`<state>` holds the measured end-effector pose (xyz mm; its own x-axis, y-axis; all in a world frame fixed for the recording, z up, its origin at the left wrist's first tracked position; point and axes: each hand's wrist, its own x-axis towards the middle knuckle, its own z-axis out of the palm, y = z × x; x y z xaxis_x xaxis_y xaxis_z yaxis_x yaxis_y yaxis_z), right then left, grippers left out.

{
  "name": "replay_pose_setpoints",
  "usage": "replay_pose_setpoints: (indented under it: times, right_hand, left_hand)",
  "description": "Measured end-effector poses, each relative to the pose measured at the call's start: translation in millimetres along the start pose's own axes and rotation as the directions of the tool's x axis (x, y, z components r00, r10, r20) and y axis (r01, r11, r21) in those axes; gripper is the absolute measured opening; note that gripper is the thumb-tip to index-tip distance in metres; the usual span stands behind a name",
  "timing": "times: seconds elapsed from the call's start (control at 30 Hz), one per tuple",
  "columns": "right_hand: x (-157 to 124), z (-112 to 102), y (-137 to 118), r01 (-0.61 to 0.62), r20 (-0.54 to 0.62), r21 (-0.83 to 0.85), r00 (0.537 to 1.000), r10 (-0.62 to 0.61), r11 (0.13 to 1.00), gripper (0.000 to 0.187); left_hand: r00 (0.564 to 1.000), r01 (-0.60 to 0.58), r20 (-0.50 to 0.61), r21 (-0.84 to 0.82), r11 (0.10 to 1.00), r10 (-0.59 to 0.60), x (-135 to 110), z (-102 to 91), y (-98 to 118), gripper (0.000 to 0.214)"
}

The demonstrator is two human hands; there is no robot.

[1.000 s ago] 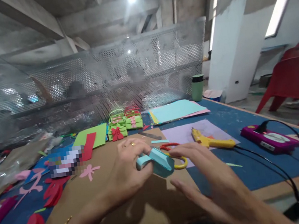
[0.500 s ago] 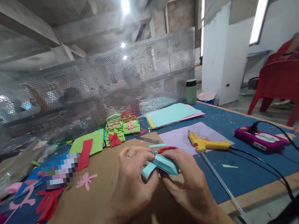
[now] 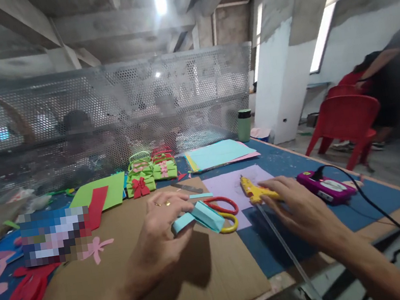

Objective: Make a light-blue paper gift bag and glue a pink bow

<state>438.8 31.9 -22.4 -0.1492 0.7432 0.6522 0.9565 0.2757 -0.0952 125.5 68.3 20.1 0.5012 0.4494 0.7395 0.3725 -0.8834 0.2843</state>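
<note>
My left hand [image 3: 160, 235] pinches a folded light-blue paper piece [image 3: 198, 217] a little above a brown cardboard sheet [image 3: 137, 283]. My right hand [image 3: 299, 208] lies over the handle of a yellow glue gun [image 3: 252, 190] with its fingers curved onto it. A clear glue stick [image 3: 284, 250] trails from the gun toward the table's front edge. Red and yellow scissors [image 3: 224, 213] lie just behind the blue piece.
Small green paper baskets [image 3: 149, 172] stand at the back by green, red and light-blue paper sheets [image 3: 219, 153]. A purple device [image 3: 326, 189] with a black cable sits to the right. Red and pink paper cut-outs [image 3: 30, 293] lie left. A mesh screen [image 3: 113, 112] borders the table; red chair [image 3: 345, 122] right.
My right hand has let go of the blue paper piece and moved right onto the glue gun. My left hand still holds the piece. The view has turned slightly right.
</note>
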Motion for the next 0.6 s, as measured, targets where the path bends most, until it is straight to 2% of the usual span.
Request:
replay_pose_setpoints:
  times: [0.1,0.2,0.37,0.6]
  right_hand:
    - [-1,12,42,0.022,0.226,-0.285,0.973,0.045,0.958,0.036]
    - [-5,24,54,0.081,0.351,-0.363,0.935,0.056,0.928,0.041]
    - [0,31,57,0.088,0.343,-0.399,0.937,0.060,0.913,0.038]
    - [18,34,65,0.064,0.409,-0.250,0.912,0.046,0.966,0.036]
  left_hand:
    - [1.000,-0.020,0.009,-0.035,0.999,0.021,-5,-1.0,-5,0.020]
    - [0.999,-0.043,0.002,-0.053,0.998,0.043,-10,-0.9,-7,0.023]
    - [1.000,-0.027,0.007,-0.041,0.999,0.027,-15,1.0,-11,0.024]
    - [0.999,-0.032,0.003,-0.009,0.999,0.032,-19,1.7,-10,0.025]
